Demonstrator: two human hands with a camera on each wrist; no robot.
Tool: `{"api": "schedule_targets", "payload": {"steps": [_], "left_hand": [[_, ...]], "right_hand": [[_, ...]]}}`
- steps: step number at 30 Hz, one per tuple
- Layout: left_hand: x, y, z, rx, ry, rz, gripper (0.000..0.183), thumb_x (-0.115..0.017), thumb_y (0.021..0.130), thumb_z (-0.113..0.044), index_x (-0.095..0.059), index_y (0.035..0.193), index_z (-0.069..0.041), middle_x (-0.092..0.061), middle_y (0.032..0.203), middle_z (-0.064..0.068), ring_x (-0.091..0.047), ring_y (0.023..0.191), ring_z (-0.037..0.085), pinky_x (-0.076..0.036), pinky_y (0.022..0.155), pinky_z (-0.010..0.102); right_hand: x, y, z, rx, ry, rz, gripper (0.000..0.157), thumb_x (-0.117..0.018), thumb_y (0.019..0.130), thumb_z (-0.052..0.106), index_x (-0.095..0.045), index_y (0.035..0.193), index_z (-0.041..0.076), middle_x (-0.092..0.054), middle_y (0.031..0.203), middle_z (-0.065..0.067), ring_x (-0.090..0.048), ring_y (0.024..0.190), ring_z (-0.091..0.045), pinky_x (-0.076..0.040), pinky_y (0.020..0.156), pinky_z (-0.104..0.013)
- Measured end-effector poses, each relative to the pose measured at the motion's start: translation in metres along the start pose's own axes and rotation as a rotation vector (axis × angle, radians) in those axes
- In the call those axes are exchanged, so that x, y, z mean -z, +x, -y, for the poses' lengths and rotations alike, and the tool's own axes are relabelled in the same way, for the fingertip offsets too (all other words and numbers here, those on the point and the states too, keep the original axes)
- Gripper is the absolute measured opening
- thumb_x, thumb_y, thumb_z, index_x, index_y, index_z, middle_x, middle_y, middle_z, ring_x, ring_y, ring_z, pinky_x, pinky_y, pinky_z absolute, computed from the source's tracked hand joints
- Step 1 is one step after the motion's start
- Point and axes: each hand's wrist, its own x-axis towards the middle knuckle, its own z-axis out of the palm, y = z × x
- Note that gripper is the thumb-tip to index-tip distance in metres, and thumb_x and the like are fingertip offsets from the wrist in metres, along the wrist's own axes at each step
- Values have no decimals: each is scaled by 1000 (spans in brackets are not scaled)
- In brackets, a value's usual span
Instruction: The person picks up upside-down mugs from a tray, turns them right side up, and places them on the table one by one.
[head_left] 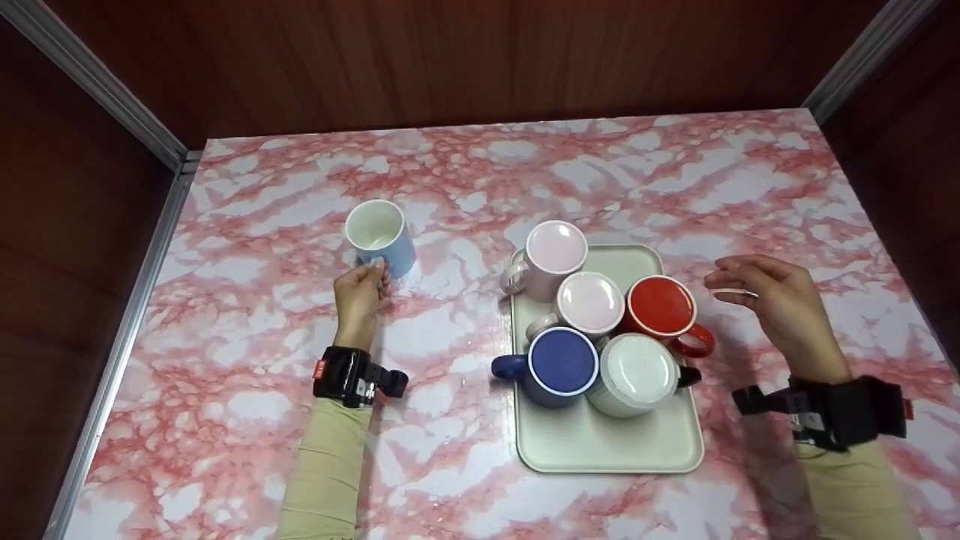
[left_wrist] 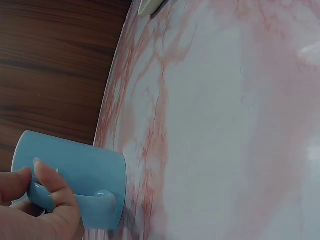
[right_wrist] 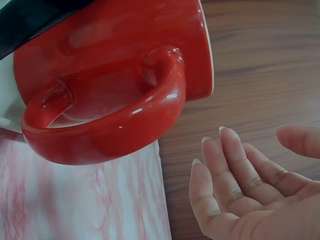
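Note:
A light blue mug [head_left: 395, 251] with a pale inside stands upright on the table, left of the tray. My left hand [head_left: 361, 298] grips its handle [left_wrist: 87, 202], fingers curled through it in the left wrist view. To the right of the tray my right hand [head_left: 780, 307] hovers with relaxed fingers and holds nothing. Nearest to it is a red mug [head_left: 661, 305], its handle pointing toward that hand; the right wrist view shows this red handle [right_wrist: 115, 135] up close. The red mug stands upside down on the tray [head_left: 607, 450].
Also upside down on the tray are two pale pink mugs [head_left: 556, 247], a dark blue mug [head_left: 562, 364] and a white mug [head_left: 637, 371] with a black handle. The table [head_left: 450, 420] has a red and white marbled top. Brown panels [head_left: 480, 60] border it at the back and sides.

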Motion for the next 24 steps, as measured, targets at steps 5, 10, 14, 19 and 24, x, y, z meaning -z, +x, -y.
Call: {"api": "schedule_targets", "payload": {"steps": [5,10,14,19,24], "left_hand": [[0,0,1,-28,8,4,29,-54,92,-10,-56,95,18,-52,70,8,-50,58,12,-43,52,19],[-1,-3,3,-32,56,1,30,-52,93,-16,-57,95,14,-53,74,8,-49,62,12,-43,56,20],[-2,-8,2,-60,146,-20,29,-52,94,-18,-56,98,10,-52,81,11,-47,66,16,-42,59,25],[-5,-17,0,-145,247,-84,32,-55,92,-13,-47,117,5,-49,106,19,-46,95,27,-41,79,34],[-11,-29,-2,-302,385,-237,37,-61,86,-11,-45,119,-3,-42,111,16,-35,109,29,-31,89,41]], "right_hand": [[0,0,-1,-14,-30,-3,16,-55,90,4,-62,99,-8,-67,84,-14,-65,80,-21,-52,71,-28],[0,1,-1,-19,-53,-14,19,-56,90,6,-60,101,-10,-67,84,-13,-65,80,-20,-52,71,-28],[0,1,-1,-17,-64,-12,17,-56,90,7,-63,99,-6,-67,83,-13,-65,80,-20,-52,71,-28],[-1,1,-1,-17,-59,-4,16,-56,90,6,-63,98,-5,-67,84,-13,-65,80,-20,-52,71,-27],[-1,1,-3,-29,-53,6,17,-56,90,6,-62,99,-7,-67,85,-12,-64,80,-20,-52,73,-27]]}}
